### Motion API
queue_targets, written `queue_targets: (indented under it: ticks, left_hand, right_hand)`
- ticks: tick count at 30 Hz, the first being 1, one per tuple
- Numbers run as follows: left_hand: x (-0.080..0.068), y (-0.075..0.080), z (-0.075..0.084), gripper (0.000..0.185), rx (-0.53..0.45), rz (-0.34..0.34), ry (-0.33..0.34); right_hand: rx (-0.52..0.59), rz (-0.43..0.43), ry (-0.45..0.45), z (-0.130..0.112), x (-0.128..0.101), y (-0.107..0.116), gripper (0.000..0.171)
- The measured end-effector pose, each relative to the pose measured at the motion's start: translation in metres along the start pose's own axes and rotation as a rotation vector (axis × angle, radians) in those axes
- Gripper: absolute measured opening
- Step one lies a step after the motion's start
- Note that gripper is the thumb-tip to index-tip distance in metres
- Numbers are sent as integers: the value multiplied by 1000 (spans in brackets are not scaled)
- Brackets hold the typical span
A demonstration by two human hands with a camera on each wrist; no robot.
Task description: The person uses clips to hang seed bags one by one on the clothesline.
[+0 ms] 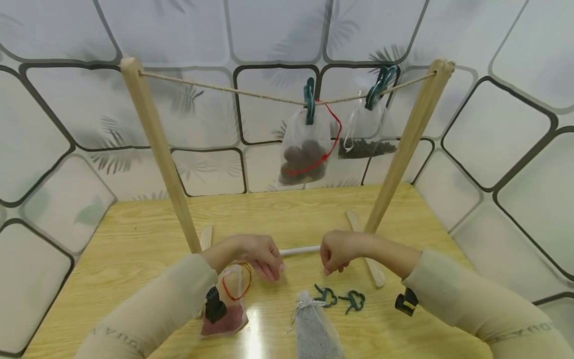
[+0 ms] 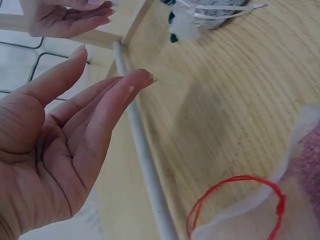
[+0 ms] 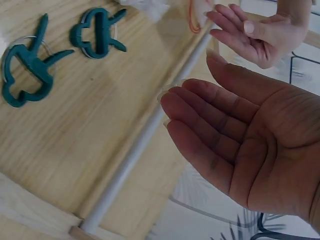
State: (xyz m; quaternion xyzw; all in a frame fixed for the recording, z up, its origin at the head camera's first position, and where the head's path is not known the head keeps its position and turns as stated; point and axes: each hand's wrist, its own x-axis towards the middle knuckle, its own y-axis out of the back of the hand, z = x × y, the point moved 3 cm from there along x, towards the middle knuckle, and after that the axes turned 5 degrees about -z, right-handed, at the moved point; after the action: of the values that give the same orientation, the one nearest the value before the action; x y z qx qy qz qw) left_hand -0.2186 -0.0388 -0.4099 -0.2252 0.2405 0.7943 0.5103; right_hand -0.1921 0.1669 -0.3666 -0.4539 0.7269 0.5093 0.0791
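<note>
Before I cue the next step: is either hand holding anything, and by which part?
Nothing is held: the left hand and the right hand are both empty.

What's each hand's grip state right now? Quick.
Left hand: open, relaxed, holding nothing.
Right hand: open, relaxed, holding nothing.

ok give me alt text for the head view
Left hand and right hand hover empty above a wooden table; beyond, green clips hang two bags from a rope. A pink bag and a grey bag lie nearer.
</note>
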Motion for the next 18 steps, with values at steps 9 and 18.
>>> queue_targets:
  ticks: [9, 18]
  left_hand:
    - [14, -18, -25, 18, -52, 3, 12]
    - [26, -40, -37, 15, -137, -4, 11]
  right_hand:
    - [-27, -20, -47, 22, 7, -28, 19]
    - [-88, -21, -69, 41, 9, -51, 27]
